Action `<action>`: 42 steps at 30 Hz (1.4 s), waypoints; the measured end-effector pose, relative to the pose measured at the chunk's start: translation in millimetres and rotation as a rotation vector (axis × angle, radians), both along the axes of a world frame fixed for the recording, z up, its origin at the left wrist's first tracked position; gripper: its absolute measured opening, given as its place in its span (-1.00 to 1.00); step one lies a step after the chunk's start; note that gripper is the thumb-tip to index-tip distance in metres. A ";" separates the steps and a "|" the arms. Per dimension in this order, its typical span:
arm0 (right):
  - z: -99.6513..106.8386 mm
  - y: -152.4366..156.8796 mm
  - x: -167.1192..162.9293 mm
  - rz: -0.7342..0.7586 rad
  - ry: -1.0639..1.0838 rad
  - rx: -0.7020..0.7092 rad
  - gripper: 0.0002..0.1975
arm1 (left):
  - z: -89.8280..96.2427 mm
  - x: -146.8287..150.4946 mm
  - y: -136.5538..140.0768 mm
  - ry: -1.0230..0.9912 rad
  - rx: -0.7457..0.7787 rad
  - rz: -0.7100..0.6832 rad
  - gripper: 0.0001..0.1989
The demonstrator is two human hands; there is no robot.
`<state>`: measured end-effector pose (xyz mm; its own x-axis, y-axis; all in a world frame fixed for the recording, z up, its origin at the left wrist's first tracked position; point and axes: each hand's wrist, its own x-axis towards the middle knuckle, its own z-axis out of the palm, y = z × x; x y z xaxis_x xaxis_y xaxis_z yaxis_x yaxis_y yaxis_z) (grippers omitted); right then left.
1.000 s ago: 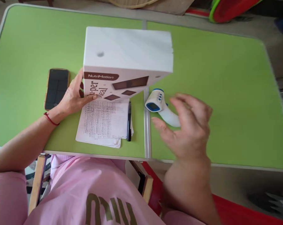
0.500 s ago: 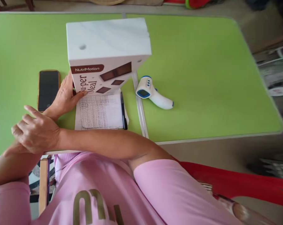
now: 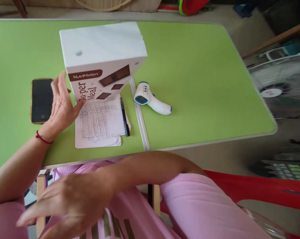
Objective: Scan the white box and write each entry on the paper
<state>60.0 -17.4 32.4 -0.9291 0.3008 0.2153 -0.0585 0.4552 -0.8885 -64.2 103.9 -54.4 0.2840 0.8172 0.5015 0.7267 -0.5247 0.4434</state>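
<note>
A white NutriMotion box stands upright on the green table. My left hand is raised beside its left side, fingers spread, with a fingertip near the box's lower corner and nothing held. My right hand hangs blurred in front of my pink shirt, below the table edge, fingers apart and holding nothing. Handwritten papers lie in front of the box, with a black pen along their right edge. A white and blue infrared thermometer lies to the right of the box.
A dark phone in a tan case lies left of my left hand. A fan stands beyond the table's right edge. A red chair is at my right side. A seam runs down the table's middle.
My right hand swept from near the thermometer across to my left forearm, then dropped below the table edge. My left hand lifted off the box side and opened.
</note>
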 end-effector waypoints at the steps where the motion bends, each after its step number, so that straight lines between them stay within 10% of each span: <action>1: -3.8 7.5 25.5 -0.004 0.094 0.061 -0.82 | 7.4 -0.4 -5.0 -0.021 0.042 0.028 -0.32; 5: -30.1 44.6 119.4 -0.865 -0.236 0.407 -0.82 | 37.0 7.6 -30.9 -0.042 0.299 0.049 -0.61; 8: -56.4 64.6 152.9 -1.166 -0.634 0.483 -0.73 | 42.8 22.0 -50.2 0.097 0.323 -0.398 -0.83; 14: -75.8 75.5 158.7 -1.125 -0.652 0.397 -0.67 | 17.8 37.4 -76.4 0.446 0.131 -0.555 -0.78; 22: -70.2 65.2 175.0 -0.860 0.061 0.019 -0.61 | 19.8 39.4 -82.8 0.567 0.039 -0.507 -0.75; 31: -77.5 57.3 141.5 -1.015 0.149 -0.137 -0.66 | 25.1 38.9 -84.0 0.567 -0.008 -0.490 -0.70; 42: -89.3 51.7 123.9 -1.182 0.022 0.199 -0.98 | 33.1 40.0 -85.2 0.588 -0.047 -0.503 -0.68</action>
